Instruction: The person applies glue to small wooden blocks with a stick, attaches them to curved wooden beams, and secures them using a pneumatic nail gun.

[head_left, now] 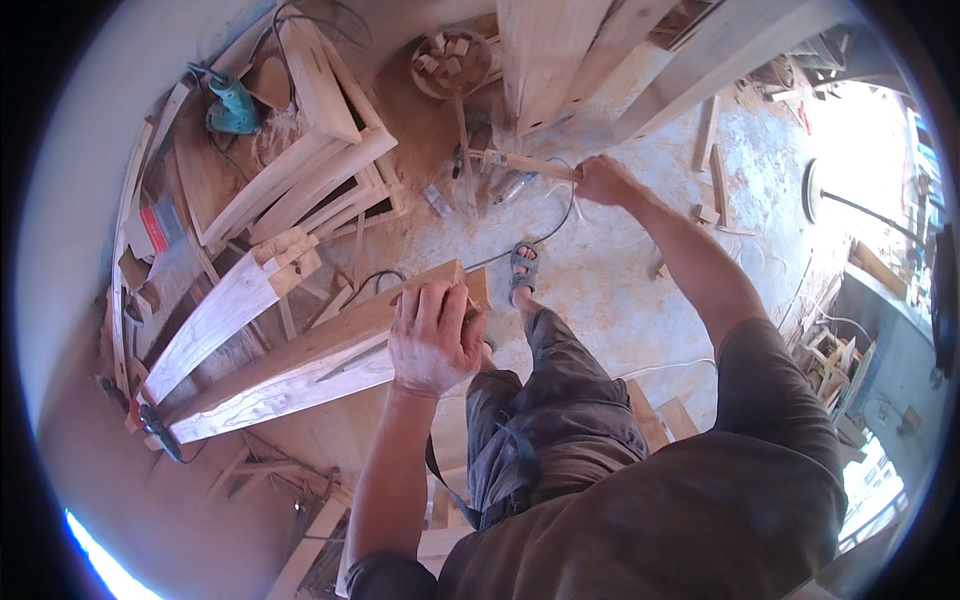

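My right hand (605, 182) is stretched out ahead, closed round the pale wooden handle of a hammer (540, 166). The hammer's head end, at the left, is hard to make out against the clutter. My left hand (432, 338) is curled with bent fingers over the near end of a thick wooden beam (300, 345). What its fingers hold, if anything, is mostly hidden; a thin grey pointed strip (352, 362) shows beside the hand, against the beam's pale side. A second beam (215, 310) with a cut end lies to the left.
A teal power tool (232, 106) sits by a wooden frame (300, 190) at the far left. Beyond stands a round pan (452, 62) of wood blocks. Large planks (550, 60) rise at the back. A dark cable (545, 235) crosses the floor near my sandalled foot (523, 268).
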Available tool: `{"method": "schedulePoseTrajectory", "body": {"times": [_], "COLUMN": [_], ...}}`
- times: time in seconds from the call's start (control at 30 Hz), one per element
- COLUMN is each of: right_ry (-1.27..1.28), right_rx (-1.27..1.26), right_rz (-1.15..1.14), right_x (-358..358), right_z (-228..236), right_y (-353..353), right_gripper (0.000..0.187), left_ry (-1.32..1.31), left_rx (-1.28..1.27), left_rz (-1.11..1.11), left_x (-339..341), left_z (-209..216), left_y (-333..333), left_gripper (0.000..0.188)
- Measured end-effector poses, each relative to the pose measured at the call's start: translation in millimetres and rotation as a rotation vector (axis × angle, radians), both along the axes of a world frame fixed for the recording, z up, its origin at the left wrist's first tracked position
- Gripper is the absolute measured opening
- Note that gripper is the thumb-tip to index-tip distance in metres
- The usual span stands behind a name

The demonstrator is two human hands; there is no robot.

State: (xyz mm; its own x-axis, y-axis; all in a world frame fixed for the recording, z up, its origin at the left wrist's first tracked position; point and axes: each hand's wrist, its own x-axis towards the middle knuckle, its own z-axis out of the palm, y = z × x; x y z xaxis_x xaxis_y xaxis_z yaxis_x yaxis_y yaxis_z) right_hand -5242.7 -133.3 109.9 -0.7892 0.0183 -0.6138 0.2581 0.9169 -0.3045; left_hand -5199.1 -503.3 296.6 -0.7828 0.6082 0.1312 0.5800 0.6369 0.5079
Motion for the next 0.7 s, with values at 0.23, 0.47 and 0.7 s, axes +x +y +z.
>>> {"method": "schedulePoseTrajectory", "body": {"times": [0.23,0.47,0.7], "right_ry": [-0.173,0.565,0.505], "right_rx": [0.102,0.218,0.29], "right_rz": [0.438,0.291,-0.021], "right_x": [-100,-117,-88], "right_z": [-99,-177,-132], "right_y": [21,89,40], "right_gripper": [0.035,0.033,0.069], "left_ry": [-0.058,0.005,0.061], "left_rx": [-0.04,0.025,0.086], "left_rz": [0.031,0.117,0.084], "left_x": [-4,-1,12], "left_z": [5,3,0], "left_y": [4,2,-10], "left_gripper": [0.038,0.035,0.031]}}
